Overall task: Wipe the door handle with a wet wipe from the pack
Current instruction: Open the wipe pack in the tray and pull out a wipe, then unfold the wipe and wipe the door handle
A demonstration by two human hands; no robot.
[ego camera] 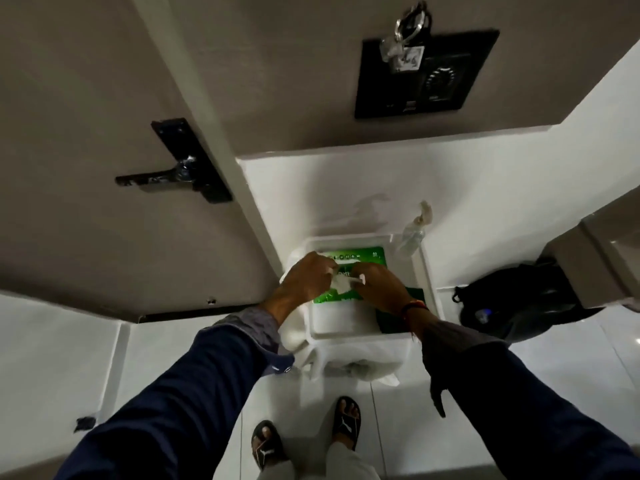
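Green-and-white wet-wipe pack (360, 263), lying flat in a white tray (424, 271) set on a low stand against the white wall; pack partly covered by both hands. White wet wipe (341, 283), small crumpled tuft, rising from the middle of the pack between the two hands. Left hand (304, 284), palm down over the left half of the pack, fingertips closed in a pinch on the wipe. Right hand (377, 285), palm down over the right half, fingertips meeting the same tuft from the other side; whether it grips the wipe itself or the pack's flap cannot be told. Red thread band (414, 306) on the right wrist. Dark blue sleeves (194, 393) on both arms, the left one with a grey cuff turned back. Black door handle (156, 177), lever type on a long black backplate, mounted on the grey-brown door (86, 116) at upper left, well apart from the hands and untouched. Black wall panel (426, 74) at upper right with a keyring and tag hanging over its top edge. Clear spray bottle (414, 230) standing at the far right corner of the tray. White cloth (294, 336) draped over the stand's near left side. Black bag (512, 299) on the floor to the right. Black sandals (348, 422) on the person's feet at the bottom of the view, on white floor tile.
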